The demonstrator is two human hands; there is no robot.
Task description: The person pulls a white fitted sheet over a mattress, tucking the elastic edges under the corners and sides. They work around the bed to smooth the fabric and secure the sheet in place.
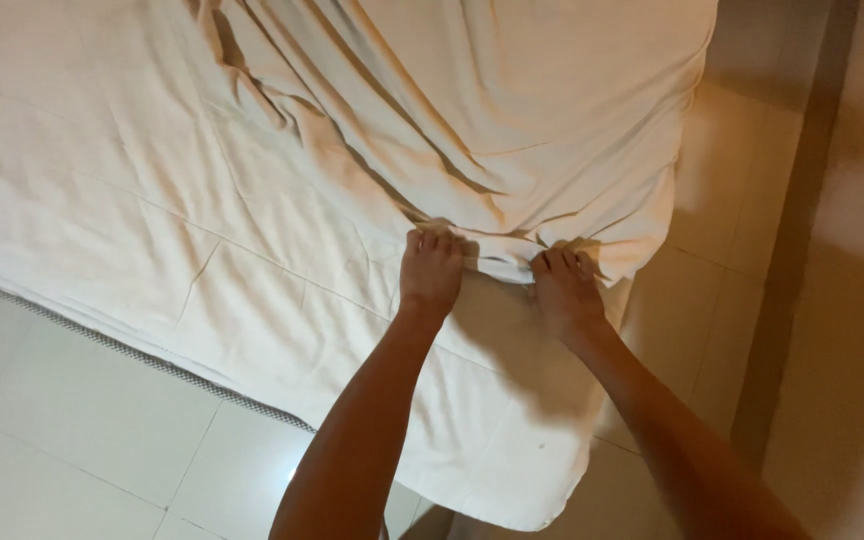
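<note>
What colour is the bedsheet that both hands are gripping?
The bedsheet is plain cream-white with no pattern, seen best in the head view.

A floor of pale, glossy square tiles (72,430) fills the lower left of the frame and runs up the right side past the bed's corner. A dark strip of patterned trim (132,355) crosses it diagonally. A plain beige wall (852,300) stands at far right.

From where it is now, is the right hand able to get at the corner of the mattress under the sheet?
Probably yes. The right hand already grips the bunched white sheet at the bed's corner, beside the left hand. Only loose sheet folds cover the mattress corner; nothing else blocks it.
</note>
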